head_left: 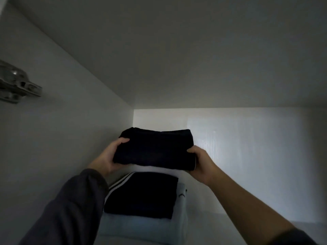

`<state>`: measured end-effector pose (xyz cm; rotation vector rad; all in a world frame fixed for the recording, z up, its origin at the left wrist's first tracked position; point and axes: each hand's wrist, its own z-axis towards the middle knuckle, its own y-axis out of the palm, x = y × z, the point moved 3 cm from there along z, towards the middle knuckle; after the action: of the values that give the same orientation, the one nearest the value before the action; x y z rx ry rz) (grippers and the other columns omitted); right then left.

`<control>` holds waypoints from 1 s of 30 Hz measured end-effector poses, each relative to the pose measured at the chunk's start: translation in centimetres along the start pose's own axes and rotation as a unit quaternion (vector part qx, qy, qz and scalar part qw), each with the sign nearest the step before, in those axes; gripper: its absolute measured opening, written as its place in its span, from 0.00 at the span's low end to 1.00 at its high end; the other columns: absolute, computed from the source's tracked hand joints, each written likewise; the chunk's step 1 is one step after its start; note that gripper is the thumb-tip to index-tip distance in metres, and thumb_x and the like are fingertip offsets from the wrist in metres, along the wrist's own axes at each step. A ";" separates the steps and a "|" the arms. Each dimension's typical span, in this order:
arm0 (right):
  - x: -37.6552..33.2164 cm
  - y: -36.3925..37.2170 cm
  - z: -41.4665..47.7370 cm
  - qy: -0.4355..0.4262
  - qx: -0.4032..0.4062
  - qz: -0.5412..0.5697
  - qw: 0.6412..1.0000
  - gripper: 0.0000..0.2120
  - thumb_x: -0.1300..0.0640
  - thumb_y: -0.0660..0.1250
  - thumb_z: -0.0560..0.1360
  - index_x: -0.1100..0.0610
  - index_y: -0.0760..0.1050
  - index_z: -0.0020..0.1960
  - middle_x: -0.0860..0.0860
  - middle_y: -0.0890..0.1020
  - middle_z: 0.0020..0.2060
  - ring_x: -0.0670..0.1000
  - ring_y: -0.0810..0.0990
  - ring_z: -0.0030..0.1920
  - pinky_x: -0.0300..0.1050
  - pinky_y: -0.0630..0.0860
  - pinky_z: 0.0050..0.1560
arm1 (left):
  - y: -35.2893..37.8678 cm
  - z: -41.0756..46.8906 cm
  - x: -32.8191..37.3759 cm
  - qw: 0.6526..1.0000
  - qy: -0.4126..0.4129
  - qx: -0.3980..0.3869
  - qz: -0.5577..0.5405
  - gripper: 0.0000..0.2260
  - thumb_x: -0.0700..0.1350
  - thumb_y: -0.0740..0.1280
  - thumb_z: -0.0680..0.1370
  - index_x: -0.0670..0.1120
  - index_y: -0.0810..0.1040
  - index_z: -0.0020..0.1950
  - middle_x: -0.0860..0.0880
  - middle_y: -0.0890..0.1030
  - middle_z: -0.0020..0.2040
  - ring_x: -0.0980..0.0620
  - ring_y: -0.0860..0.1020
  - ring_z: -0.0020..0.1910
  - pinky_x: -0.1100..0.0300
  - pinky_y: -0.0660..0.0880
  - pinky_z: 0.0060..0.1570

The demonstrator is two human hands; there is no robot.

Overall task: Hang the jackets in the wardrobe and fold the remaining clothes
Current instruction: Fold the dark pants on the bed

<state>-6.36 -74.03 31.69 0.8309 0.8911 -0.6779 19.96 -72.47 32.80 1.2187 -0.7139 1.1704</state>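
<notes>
Dark grey sleeve fabric (70, 206) covers the left forearm nearest the camera, while the right forearm (247, 200) is mostly bare, with only a dark cuff at the frame's lower edge. Just beyond the sleeve, on the white wardrobe shelf (230, 225), sits a pile: a pale blue folded garment (141, 228) at the bottom and a black folded garment with white side stripes (141, 195) lying on top of it.

Above and behind that pile, both hands hold a folded black garment (155, 147) clear of it. The left hand (108, 156) grips its left edge, thumb on top and fingers curled underneath; the right hand (201, 163) clamps the right edge the same way. Whether the bundle touches anything beneath its far side cannot be told.

Judging from this, the folding is done for this piece and the step in hand is stowing it. The next move calls for lowering it flat, either squarely onto the striped piece or onto the shelf behind, and letting go evenly so the folds hold.

The left side panel (62, 121) with its metal door hinge (16, 84) crowds the left arm, and the board overhead (177, 50) limits lift. Farthest off, the white back panel (238, 138) bounds the reach.
</notes>
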 end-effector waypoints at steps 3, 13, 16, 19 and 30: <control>5.3 -2.6 1.8 0.113 -0.001 -0.052 0.992 0.18 0.61 0.59 0.75 0.62 0.76 0.62 0.60 0.82 0.54 0.57 0.81 0.50 0.51 0.78 0.51 | -3.3 2.4 -3.7 0.980 -0.118 0.035 0.158 0.10 0.43 0.60 0.74 0.37 0.77 0.44 0.40 0.80 0.33 0.43 0.79 0.28 0.57 0.78 0.25; 9.1 -6.8 5.6 0.202 0.152 -0.005 0.968 0.24 0.48 0.67 0.76 0.68 0.73 0.59 0.61 0.81 0.48 0.60 0.80 0.43 0.49 0.79 0.35 | -3.4 8.6 -6.8 0.938 -0.122 0.027 0.325 0.13 0.49 0.64 0.79 0.40 0.80 0.46 0.43 0.83 0.36 0.47 0.81 0.33 0.60 0.77 0.37; 8.8 -5.8 7.0 0.111 0.142 -0.009 0.984 0.15 0.52 0.64 0.77 0.64 0.77 0.53 0.61 0.81 0.43 0.58 0.79 0.40 0.46 0.75 0.36 | -3.2 8.7 -7.4 0.933 -0.146 0.007 0.328 0.10 0.43 0.63 0.79 0.38 0.78 0.44 0.44 0.81 0.29 0.50 0.79 0.24 0.64 0.75 0.26; 8.5 -5.2 9.2 0.027 0.141 -0.026 0.989 0.14 0.56 0.63 0.77 0.64 0.77 0.56 0.60 0.81 0.42 0.57 0.80 0.38 0.44 0.77 0.35 | -3.1 9.4 -5.5 0.936 -0.067 0.055 0.343 0.06 0.37 0.63 0.78 0.39 0.76 0.41 0.43 0.79 0.32 0.48 0.77 0.27 0.62 0.73 0.29; 11.4 -3.6 10.7 0.099 0.163 -0.068 0.979 0.07 0.67 0.60 0.74 0.58 0.71 0.50 0.56 0.74 0.34 0.54 0.74 0.30 0.39 0.72 0.24 | -2.0 11.4 -6.7 0.599 0.016 0.088 0.796 0.17 0.42 0.58 0.82 0.41 0.68 0.71 0.40 0.70 0.70 0.44 0.71 0.68 0.53 0.66 0.67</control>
<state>0.31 -86.74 24.53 1.1539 1.0384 -0.8864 21.65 -85.14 28.95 0.3837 -1.8242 2.7265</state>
